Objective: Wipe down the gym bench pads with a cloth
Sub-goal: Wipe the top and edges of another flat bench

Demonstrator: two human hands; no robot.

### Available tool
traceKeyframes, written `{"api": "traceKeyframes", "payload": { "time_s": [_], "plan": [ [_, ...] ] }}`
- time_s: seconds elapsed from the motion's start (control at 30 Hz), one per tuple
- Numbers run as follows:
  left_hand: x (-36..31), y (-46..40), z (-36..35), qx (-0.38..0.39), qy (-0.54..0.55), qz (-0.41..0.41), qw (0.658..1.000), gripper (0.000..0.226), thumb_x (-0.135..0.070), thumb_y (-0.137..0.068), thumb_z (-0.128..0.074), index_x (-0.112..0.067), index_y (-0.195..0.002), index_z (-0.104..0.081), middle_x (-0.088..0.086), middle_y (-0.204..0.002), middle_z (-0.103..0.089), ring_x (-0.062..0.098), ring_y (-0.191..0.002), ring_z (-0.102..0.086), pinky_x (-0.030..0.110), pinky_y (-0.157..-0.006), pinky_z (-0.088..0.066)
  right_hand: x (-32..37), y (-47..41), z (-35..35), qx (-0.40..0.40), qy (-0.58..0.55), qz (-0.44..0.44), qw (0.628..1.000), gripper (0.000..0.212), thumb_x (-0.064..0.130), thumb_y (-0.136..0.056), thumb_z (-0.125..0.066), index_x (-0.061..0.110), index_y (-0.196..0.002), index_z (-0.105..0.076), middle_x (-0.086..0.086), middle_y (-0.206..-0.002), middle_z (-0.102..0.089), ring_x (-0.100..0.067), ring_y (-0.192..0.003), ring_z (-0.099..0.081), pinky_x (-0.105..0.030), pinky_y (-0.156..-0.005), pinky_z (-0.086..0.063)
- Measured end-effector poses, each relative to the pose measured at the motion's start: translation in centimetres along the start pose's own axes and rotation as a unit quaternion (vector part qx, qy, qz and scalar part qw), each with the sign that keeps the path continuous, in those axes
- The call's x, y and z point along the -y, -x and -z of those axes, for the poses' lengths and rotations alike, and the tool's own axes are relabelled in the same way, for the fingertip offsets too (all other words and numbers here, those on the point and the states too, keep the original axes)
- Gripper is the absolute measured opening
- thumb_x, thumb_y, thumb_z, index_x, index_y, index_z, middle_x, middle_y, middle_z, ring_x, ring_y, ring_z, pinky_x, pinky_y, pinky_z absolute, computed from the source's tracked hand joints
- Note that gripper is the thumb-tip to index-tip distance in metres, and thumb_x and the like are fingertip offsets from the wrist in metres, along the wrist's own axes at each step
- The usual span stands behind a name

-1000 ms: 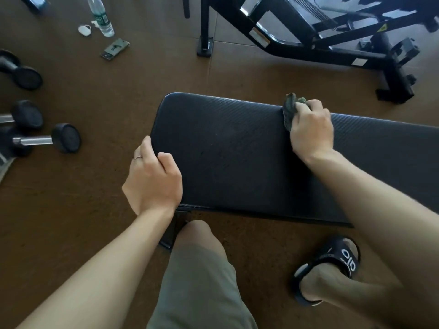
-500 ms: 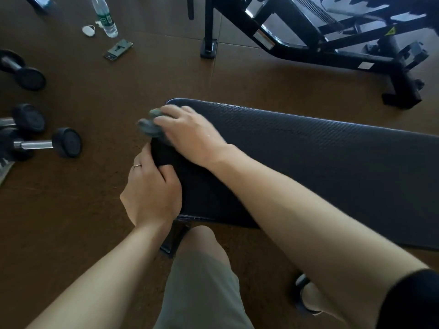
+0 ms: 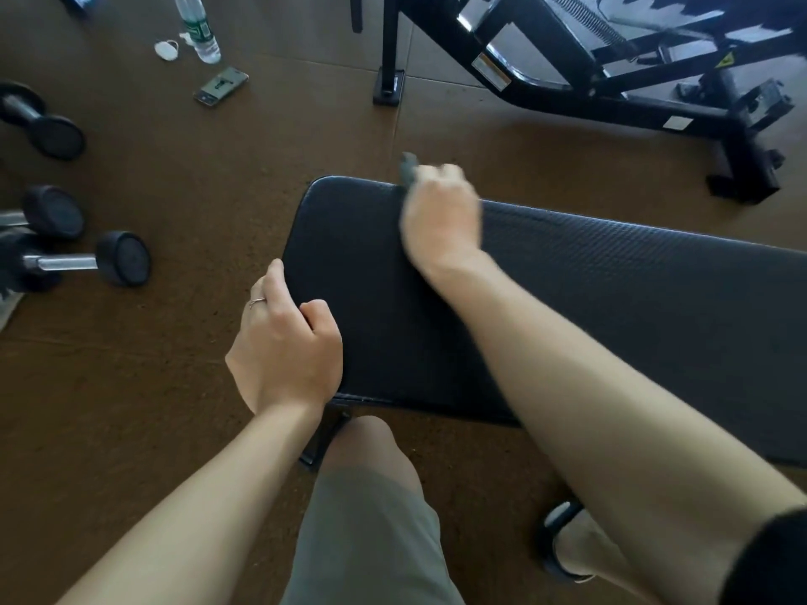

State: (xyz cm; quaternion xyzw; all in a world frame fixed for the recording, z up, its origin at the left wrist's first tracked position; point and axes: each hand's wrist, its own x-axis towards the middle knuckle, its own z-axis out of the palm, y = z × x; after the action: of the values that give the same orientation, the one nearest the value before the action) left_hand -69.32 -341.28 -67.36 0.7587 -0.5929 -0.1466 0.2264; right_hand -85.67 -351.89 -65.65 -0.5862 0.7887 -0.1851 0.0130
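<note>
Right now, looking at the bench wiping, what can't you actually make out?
Head view only:
- Cloth: motion-blurred, mostly hidden under the right hand.
- Bench pad: right end cut off by the frame edge.
- Left hand: fingertips curl over the pad's edge, out of sight.
- Bottle label: too small to read.

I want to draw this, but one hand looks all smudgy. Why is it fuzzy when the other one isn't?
In the head view, the right hand with the cloth is smeared by motion blur; the left hand gripping the bench pad is sharp, ring and all. Daylight glints on the black machine frame at the top, and the wide lens bends the edges.
</note>
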Motion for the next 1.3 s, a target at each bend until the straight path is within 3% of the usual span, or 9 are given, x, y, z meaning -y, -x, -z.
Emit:
{"api": "traceKeyframes", "payload": {
  "time_s": [0.13, 0.23, 0.37, 0.57, 0.67, 0.87, 1.07, 1.17, 1.3],
  "plan": [
    [-0.1, -0.2, 0.0, 0.008, -0.015, 0.015, 1.0, 0.055, -0.026, -0.101, -0.04, -0.019, -0.155, -0.035, 0.005, -0.155, -0.047, 0.027, -0.135, -0.052, 0.048, -0.092, -0.05, 7.3, 1.2, -1.9, 0.071, -0.021, 0.148, 0.986, 0.036, 0.009, -0.102, -0.044, 0.011, -0.136, -0.056, -0.012, -0.143, -0.05, -0.031, -0.119, -0.057, -0.038, -0.093, -0.048],
    [-0.2, -0.3, 0.1, 0.008, -0.013, 0.011, 1.0, 0.053, -0.027, -0.102, -0.039, -0.02, -0.155, -0.036, 0.004, -0.153, -0.05, 0.028, -0.131, -0.055, 0.049, -0.092, -0.051, 6.5, 2.0, -1.0, 0.113, -0.133, 0.221, 0.959, 0.033, 0.008, -0.099, -0.052, 0.011, -0.128, -0.067, -0.009, -0.127, -0.062, -0.029, -0.104, -0.065, -0.039, -0.085, -0.054],
    [-0.2, -0.2, 0.2, 0.014, -0.008, 0.011, 1.0, 0.055, -0.026, -0.102, -0.04, -0.019, -0.156, -0.034, 0.004, -0.156, -0.046, 0.026, -0.135, -0.051, 0.047, -0.092, -0.049, 1.7, 3.3, 2.7, 0.144, -0.391, 0.038, 0.908, 0.021, 0.013, -0.101, -0.051, 0.022, -0.105, -0.07, 0.003, -0.079, -0.072, -0.016, -0.064, -0.064, -0.032, -0.057, -0.05],
    [-0.2, 0.2, 0.4, 0.01, 0.0, -0.005, 1.0, 0.055, -0.029, -0.101, -0.04, -0.016, -0.154, -0.037, 0.007, -0.154, -0.048, 0.029, -0.133, -0.052, 0.045, -0.09, -0.051, -6.6, 3.1, 4.3, 0.003, 0.005, -0.006, 1.0, 0.044, 0.032, -0.097, -0.049, 0.02, -0.139, -0.051, -0.009, -0.127, -0.057, -0.031, -0.116, -0.044, -0.039, -0.099, -0.035],
    [-0.3, 0.3, 0.6, 0.01, 0.001, -0.003, 1.0, 0.055, -0.03, -0.101, -0.039, -0.017, -0.154, -0.037, 0.008, -0.154, -0.048, 0.029, -0.133, -0.052, 0.046, -0.091, -0.05, -7.4, 3.4, 4.5, -0.09, -0.072, 0.008, 0.993, 0.053, 0.014, -0.096, -0.051, 0.018, -0.148, -0.043, -0.012, -0.127, -0.05, -0.031, -0.109, -0.046, -0.039, -0.092, -0.041],
    [-0.5, 0.3, 0.6, 0.008, 0.003, 0.002, 1.0, 0.054, -0.025, -0.101, -0.042, -0.015, -0.154, -0.037, 0.008, -0.154, -0.048, 0.03, -0.134, -0.052, 0.047, -0.091, -0.05, -6.2, 5.2, 1.4, 0.01, -0.001, 0.14, 0.99, 0.044, 0.041, -0.099, -0.051, 0.013, -0.131, -0.063, -0.014, -0.141, -0.051, -0.037, -0.12, -0.044, -0.044, -0.106, -0.039],
    [-0.4, 0.3, 0.5, 0.003, 0.001, 0.002, 1.0, 0.053, -0.025, -0.101, -0.042, -0.015, -0.154, -0.038, 0.008, -0.153, -0.05, 0.03, -0.132, -0.053, 0.047, -0.09, -0.05, -3.1, 4.2, -0.2, -0.069, -0.066, 0.005, 0.995, 0.021, 0.022, -0.096, -0.056, 0.007, -0.102, -0.069, -0.024, -0.116, -0.052, -0.042, -0.095, -0.05, -0.051, -0.089, -0.047],
    [-0.4, 0.2, 0.4, 0.007, -0.003, 0.01, 1.0, 0.055, -0.024, -0.1, -0.041, -0.017, -0.154, -0.037, 0.007, -0.154, -0.048, 0.029, -0.134, -0.051, 0.049, -0.092, -0.048, 0.9, 5.2, -1.0, -0.046, -0.115, 0.126, 0.984, 0.012, 0.015, -0.089, -0.066, 0.003, -0.087, -0.068, -0.026, -0.106, -0.056, -0.042, -0.085, -0.055, -0.046, -0.075, -0.052],
    [-0.4, 0.1, 0.5, 0.008, -0.008, 0.009, 1.0, 0.052, -0.025, -0.102, -0.039, -0.018, -0.154, -0.036, 0.007, -0.154, -0.048, 0.03, -0.132, -0.052, 0.05, -0.092, -0.049, 2.9, 5.4, -1.4, 0.035, -0.101, 0.326, 0.939, 0.017, 0.025, -0.096, -0.062, 0.015, -0.107, -0.071, -0.014, -0.117, -0.053, -0.031, -0.092, -0.052, -0.042, -0.077, -0.05]
  ]
}}
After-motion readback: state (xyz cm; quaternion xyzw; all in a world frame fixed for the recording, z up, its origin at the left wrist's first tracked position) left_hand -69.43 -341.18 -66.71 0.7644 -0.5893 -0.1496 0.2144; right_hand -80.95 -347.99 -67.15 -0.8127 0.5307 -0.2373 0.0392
